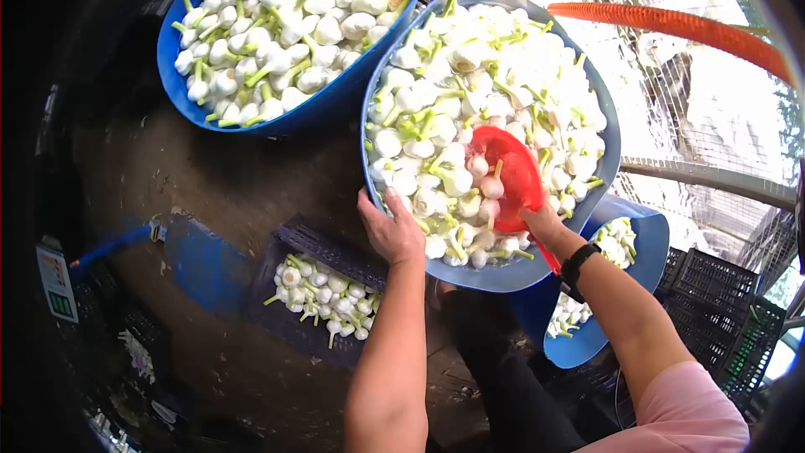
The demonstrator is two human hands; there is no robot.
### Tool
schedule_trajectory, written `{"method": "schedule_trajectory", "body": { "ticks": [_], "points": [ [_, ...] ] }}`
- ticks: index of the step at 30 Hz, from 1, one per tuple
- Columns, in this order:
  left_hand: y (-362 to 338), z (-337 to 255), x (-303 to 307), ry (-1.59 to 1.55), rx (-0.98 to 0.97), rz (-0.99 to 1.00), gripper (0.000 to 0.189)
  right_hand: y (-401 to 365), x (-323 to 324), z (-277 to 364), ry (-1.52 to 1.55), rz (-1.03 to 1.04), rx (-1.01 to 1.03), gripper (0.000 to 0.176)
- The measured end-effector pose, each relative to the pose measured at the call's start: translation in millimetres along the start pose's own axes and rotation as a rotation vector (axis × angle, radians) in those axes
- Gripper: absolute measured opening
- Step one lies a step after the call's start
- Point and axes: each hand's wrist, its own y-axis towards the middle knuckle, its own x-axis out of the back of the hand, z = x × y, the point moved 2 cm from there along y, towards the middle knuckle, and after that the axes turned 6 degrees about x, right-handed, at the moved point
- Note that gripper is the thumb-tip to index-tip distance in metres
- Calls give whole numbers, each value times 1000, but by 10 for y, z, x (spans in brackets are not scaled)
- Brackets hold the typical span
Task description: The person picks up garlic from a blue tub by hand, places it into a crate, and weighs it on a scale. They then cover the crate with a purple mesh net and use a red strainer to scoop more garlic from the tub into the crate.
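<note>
In front of me stands a blue tub filled with garlic bulbs with short green stems, sitting in water. My left hand grips the tub's near left rim, its thumb over the inside and its fingers outside. Closed around a red plastic scoop, my right hand is at the tub's near right side. The scoop lies tilted among the bulbs, with a few garlic bulbs in its bowl. Part of its red handle shows below my wrist.
Another blue tub full of garlic stands at upper left. A black crate with garlic sits on the floor. At right are a third blue container holding garlic, black crates, wire mesh and an orange corrugated hose.
</note>
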Motion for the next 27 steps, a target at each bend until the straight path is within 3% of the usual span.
{"method": "schedule_trajectory", "body": {
  "ticks": [3, 4, 5, 6, 8, 11, 16, 19, 23, 27],
  "points": [
    [-10, -35, 5, 50, -9, -56, 53, 621, -285, -341, 322, 135, 59, 48],
    [-20, -59, 1, 75, -8, -68, 53, 785, -469, -437, 441, 36, 150, 20],
    [-33, -51, 5, 102, -6, -74, 53, 892, -539, -446, 375, 139, 130, 18],
    [-27, -24, 6, 104, -21, -73, 54, 1014, -536, -448, 308, 238, 113, 17],
    [-32, -48, 3, 124, -8, -82, 55, 1095, -560, -407, 409, 260, -150, 19],
    [-71, -77, 7, 115, 18, -77, 56, 1044, -332, -348, 379, 224, -2, 19],
    [-87, -145, -12, 121, 44, -58, 54, 853, 198, -152, 553, 479, -18, 25],
    [-76, -70, -31, 99, 7, -69, 54, 1024, -10, -79, 441, 492, -43, 27],
    [-58, -58, -39, 134, -32, -95, 54, 1218, -654, -101, 784, 306, 29, 30],
    [-72, -1, -24, 106, -16, -102, 51, 964, -582, -37, 882, 590, -51, 28]
  ]
}}
